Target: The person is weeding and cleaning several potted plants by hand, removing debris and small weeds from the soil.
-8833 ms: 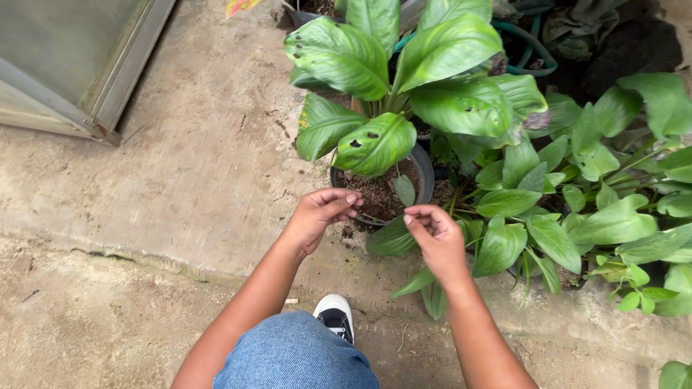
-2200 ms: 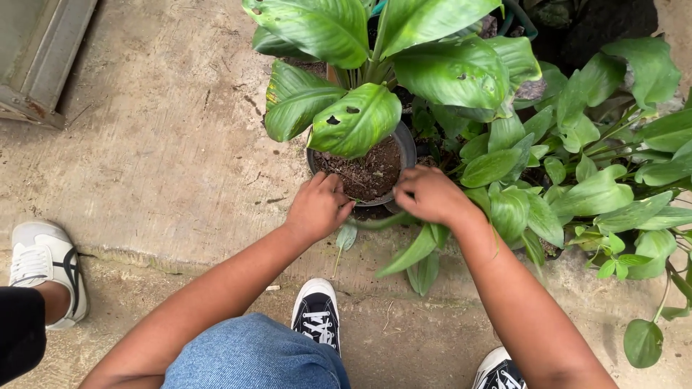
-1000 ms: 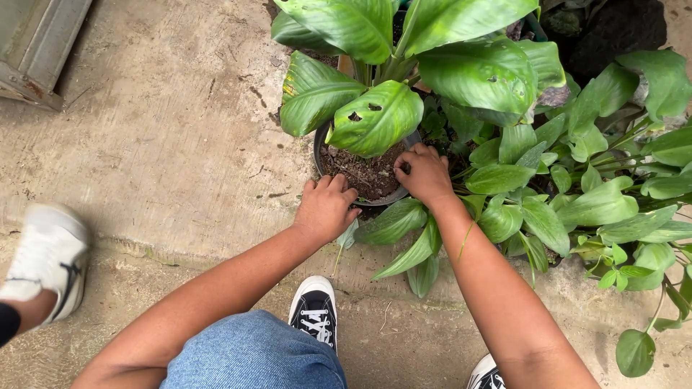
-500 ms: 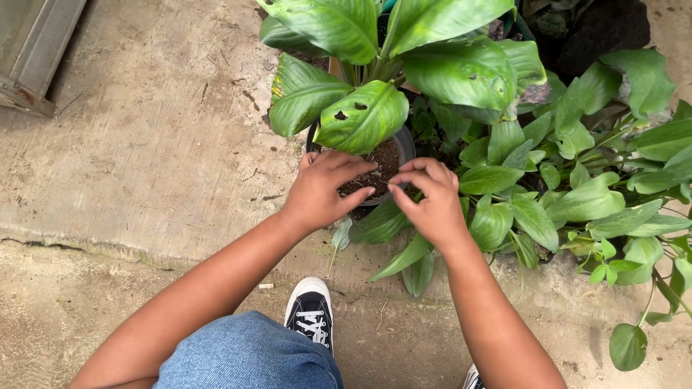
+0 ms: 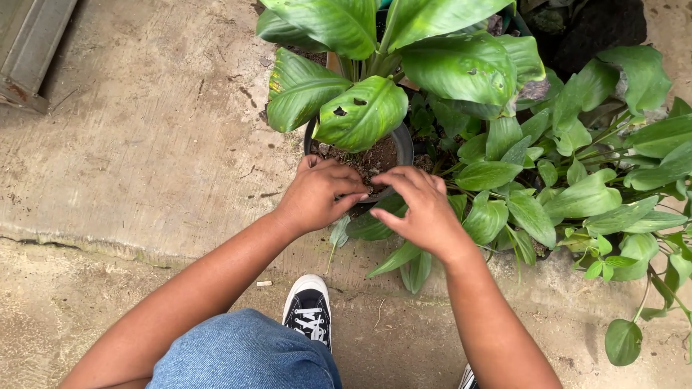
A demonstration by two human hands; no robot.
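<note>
We see the left hand [image 5: 317, 196] and the right hand [image 5: 420, 207] meeting at the near rim of a round dark pot [image 5: 401, 141], fingertips almost touching each other over the soil [image 5: 375, 157]. The left hand's fingers are curled and drawn together, pointing right, resting on the rim where the soil meets it; the right hand's fingers are bent and pinched toward the thumb, pointing left. Whether either hand actually pinches anything we cannot tell, since the fingertips hide what lies between them. The pot sits directly beyond both hands, so the grip lies at its nearest edge, with the brown soil just past the fingertips.

Out of the pot rises a plant with broad green leaves [image 5: 360, 112]; one leaf, pierced by small dark holes, hangs over the soil just above the hands. A few narrower leaves droop below the pot, under the wrists.

To the right of the pot, a dense bed of smaller green foliage [image 5: 569, 180] spreads toward the right edge of the concrete ground [image 5: 144, 144]. Near the bottom of the view, between the forearms, we see a black-and-white sneaker [image 5: 308, 311] and a knee in blue denim [image 5: 245, 353]. In the far left corner of the ground stands a grey metal frame [image 5: 29, 50].
</note>
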